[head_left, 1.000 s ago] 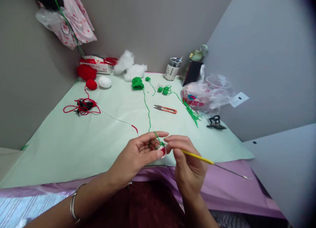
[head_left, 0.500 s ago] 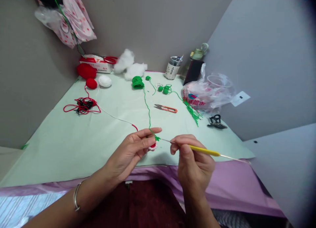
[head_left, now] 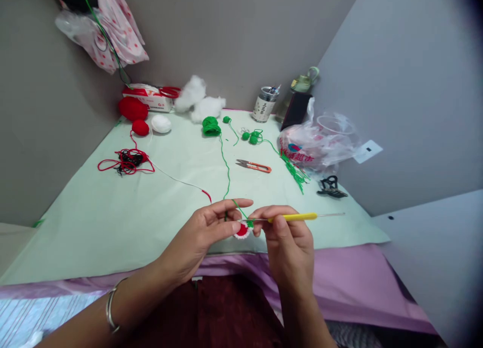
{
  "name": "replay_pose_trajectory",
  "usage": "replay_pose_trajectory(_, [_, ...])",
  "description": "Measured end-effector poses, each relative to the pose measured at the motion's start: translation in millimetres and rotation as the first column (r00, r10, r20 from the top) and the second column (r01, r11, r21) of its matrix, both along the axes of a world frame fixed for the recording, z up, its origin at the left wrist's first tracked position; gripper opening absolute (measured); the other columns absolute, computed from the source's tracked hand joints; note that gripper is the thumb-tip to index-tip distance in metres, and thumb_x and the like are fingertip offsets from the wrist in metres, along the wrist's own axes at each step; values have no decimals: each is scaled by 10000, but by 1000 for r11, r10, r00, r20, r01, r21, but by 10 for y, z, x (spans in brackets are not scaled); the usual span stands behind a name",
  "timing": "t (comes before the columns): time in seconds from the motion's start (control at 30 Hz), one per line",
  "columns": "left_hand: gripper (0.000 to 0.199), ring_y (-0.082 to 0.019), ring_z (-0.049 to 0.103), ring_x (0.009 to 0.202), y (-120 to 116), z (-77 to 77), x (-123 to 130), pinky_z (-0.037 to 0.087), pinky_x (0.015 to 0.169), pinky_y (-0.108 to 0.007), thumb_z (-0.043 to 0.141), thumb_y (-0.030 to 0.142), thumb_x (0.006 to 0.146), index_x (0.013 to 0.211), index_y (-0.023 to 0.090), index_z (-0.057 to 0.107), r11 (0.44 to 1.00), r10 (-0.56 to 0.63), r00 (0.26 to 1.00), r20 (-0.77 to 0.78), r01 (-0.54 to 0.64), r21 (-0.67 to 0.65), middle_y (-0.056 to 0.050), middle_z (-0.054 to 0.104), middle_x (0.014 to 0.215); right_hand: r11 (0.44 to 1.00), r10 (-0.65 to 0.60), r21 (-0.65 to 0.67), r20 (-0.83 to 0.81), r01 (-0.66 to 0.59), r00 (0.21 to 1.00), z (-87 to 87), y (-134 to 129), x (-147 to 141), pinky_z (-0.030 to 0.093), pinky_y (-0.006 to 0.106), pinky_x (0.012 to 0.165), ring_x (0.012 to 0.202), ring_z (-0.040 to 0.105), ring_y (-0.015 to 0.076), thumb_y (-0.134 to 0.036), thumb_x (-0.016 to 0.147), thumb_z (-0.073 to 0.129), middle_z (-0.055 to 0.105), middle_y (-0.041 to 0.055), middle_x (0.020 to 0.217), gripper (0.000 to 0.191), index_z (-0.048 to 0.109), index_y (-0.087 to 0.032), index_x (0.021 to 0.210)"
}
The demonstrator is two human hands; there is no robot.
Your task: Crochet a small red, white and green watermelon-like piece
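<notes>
So the left hand [head_left: 198,232] has its grip pinched on a little round crochet piece [head_left: 242,231], red in the middle with a white rim and a bit of green at its upper right, held up around the middle of the near edge of the surface [head_left: 113,222]. Right hand [head_left: 290,242] has its grip closed on a yellow-handled hook [head_left: 298,217], pretty much level, metal tip up at the green part; can't tell if those fingertips touch the piece too. Green strand [head_left: 227,167] runs over the left index finger and back to a green yarn bundle [head_left: 211,126] near the far edge. Orange snips [head_left: 253,166] lie between that bundle and the right hand, blades pointing left. Over by the far left corner there's a small red ball [head_left: 140,127] just beside a white ball [head_left: 161,123], with a red and black tangle [head_left: 130,161] nearer the left edge. Towards the right edge you've got a crumpled plastic bag [head_left: 317,144], cut green strands [head_left: 294,172] and a black hair claw [head_left: 331,187].
</notes>
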State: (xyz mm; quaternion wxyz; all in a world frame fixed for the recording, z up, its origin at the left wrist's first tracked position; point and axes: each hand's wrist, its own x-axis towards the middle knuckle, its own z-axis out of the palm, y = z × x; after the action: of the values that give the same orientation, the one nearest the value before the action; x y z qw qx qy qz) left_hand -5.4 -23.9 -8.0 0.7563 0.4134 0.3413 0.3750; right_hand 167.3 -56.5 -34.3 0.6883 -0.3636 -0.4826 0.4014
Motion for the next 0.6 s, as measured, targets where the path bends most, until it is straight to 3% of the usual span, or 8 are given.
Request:
replay_pose_trajectory(0.17, [310,-159,532,850,11,-12,-4,421,827,-300,825,297,848,1157,307,850,1000,12,1000,-29,-11,23,2,605,889,1000,8,25,83,-10,997,44,-54,20,605,295,691,742,721,152,-270,1080,560,796,54,952,209,753,-217,1020])
replay_pose_trajectory(0.3, [312,-151,546,852,8,-33,-5,440,805,-281,833,300,863,1174,321,838,997,34,998,-49,-30,65,7,613,890,990,-105,120,257,76,961,41,-127,32,595,315,720,771,716,154,-187,1082,528,787,46,987,218,742,-233,1086])
replay_pose_trajectory(0.47, [326,-160,593,856,-1,-22,24,496,876,-313,822,268,868,1193,257,820,980,87,989,-123,-63,187,7,624,871,958,-213,273,451,93,867,-1,-171,39,621,360,786,920,746,198,-95,1051,517,793,64,1054,265,708,-244,1159])
replay_pose_trajectory(0.6, [424,-155,607,860,-20,-16,67,511,888,-309,827,252,852,1273,241,775,982,109,989,-98,-92,164,18,620,862,908,-330,413,606,68,724,-28,-161,35,648,348,789,977,767,209,-98,1033,559,793,90,1106,295,696,-260,1237])
